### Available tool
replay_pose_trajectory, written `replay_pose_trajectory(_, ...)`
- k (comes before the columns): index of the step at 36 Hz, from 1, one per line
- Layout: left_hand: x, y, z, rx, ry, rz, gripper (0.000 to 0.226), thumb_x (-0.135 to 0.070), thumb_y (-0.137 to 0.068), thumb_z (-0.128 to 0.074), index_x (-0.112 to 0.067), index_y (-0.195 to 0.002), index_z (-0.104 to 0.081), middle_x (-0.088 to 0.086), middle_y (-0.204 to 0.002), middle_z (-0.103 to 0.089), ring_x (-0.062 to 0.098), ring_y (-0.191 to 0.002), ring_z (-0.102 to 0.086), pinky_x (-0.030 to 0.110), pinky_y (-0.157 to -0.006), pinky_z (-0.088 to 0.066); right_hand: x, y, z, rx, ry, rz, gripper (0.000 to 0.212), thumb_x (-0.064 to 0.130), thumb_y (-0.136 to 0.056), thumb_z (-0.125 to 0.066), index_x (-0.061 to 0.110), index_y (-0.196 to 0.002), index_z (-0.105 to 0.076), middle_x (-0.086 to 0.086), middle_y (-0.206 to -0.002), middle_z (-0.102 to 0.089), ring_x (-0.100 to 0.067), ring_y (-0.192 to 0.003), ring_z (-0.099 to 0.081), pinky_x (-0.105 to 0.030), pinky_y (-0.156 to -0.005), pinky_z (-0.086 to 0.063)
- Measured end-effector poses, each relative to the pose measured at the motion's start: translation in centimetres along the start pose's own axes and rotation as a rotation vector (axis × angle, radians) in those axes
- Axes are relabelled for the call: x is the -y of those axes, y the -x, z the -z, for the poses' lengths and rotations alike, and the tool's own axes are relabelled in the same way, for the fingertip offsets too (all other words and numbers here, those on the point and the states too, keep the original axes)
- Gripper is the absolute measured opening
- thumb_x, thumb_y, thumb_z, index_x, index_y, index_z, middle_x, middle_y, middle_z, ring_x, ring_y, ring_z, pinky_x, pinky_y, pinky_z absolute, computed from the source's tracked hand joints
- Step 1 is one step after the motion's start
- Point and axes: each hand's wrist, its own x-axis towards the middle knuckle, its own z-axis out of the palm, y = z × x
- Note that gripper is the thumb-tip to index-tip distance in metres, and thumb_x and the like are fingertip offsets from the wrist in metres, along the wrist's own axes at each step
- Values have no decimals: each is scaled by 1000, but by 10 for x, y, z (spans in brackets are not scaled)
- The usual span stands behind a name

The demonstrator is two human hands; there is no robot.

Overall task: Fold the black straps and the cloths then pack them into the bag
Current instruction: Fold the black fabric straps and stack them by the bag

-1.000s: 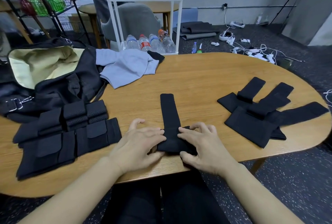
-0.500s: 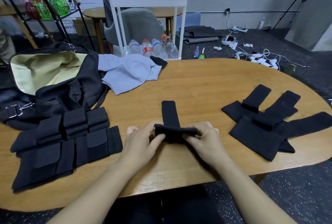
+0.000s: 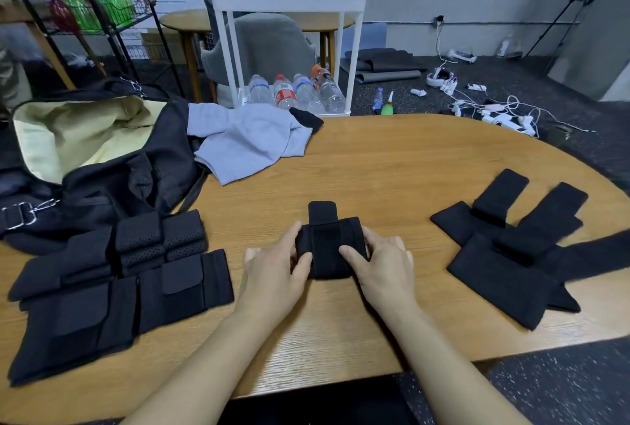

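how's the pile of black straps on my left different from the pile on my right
The left pile is folded: short, thick bundles packed side by side near the open bag. The right pile is unfolded: flat pieces lying loosely overlapped, with long tabs fanning out toward the table's far side. The left pile looks bulkier and layered; the right pile lies thin against the table. Both are black fabric, and neither hand touches them.

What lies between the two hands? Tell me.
Head view: a folded black strap, gripped on either side by the left hand and right hand, on the wooden table.
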Motion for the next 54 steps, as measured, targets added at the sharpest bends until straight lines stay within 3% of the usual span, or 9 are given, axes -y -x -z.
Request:
replay_pose_trajectory(5,-3,-3,3,8,-115,-41,41,-37,-101,-45,-27,-141,-49,-11,-97,-57,11,-92,-54,26,-91,-23,-1,-1,-5,-3,122,-19,44,49,-94,-55,29,-132,-53,11,-91,-57,-12,-103,-39,-26,-84,-29)
replay_pose_trajectory(12,11,-4,-1,-44,-122,-164,39,-37,-100,-42,-25,-132,-60,-7,-112,-52,11,-107,-43,30,-87,-21,-4,3,-7,-100,211,124,53,44,-95,-55,23,-143,-46,2,-128,-52,-19,-119,-38,-33,-92,-32)
replay_pose_trajectory(14,14,-5,-1,32,-155,-254,54,-47,-97,-26,-26,-140,-51,-9,-141,-46,10,-131,-34,30,-98,-16,-5,3,-9,-63,259,241,46,44,-96,-49,26,-138,-51,5,-138,-51,-21,-127,-35,-35,-91,-25)
replay_pose_trajectory(16,15,-7,0,164,-186,-320,67,-53,-94,-11,-27,-151,-35,-13,-160,-19,3,-147,-10,28,-110,-2,-5,4,-11,23,318,310,46,46,-96,-38,28,-135,-54,7,-146,-47,-23,-133,-32,-39,-92,-22)
replay_pose_trajectory(20,14,-8,1,299,-275,-314,78,-58,-86,9,-31,-156,-14,-17,-161,-2,-7,-144,10,27,-113,7,-4,5,-12,84,372,345,56,50,-95,-20,28,-135,-53,7,-149,-44,-26,-135,-35,-43,-92,-22)
replay_pose_trajectory(27,11,7,9,298,-333,-297,80,-58,-86,10,-31,-156,-15,-13,-163,-7,1,-149,2,30,-111,0,-3,13,-7,178,438,378,77,58,-85,2,34,-148,-36,11,-158,-28,-20,-139,-22,-42,-96,-13)
replay_pose_trajectory(39,22,50,26,269,-338,-311,75,-58,-92,2,-25,-156,-19,-13,-162,-9,-3,-146,3,28,-111,0,4,52,-10,178,444,407,50,48,-95,-31,27,-130,-60,3,-139,-56,-30,-120,-51,-49,-86,-37)
replay_pose_trajectory(44,24,51,28,259,-306,-301,76,-60,-91,0,-26,-156,-20,-14,-162,-11,-6,-144,4,27,-110,0,14,41,-5,179,374,410,51,53,-95,-32,31,-137,-52,13,-144,-48,-21,-134,-28,-40,-94,-15)
replay_pose_trajectory(54,28,53,26,253,-283,-300,72,-61,-94,-1,-28,-156,-16,-19,-160,-4,-8,-144,8,26,-110,1,31,-8,-13,217,170,226,47,28,-102,-43,25,-148,-36,7,-140,-49,-20,-134,-21,-35,-100,-15)
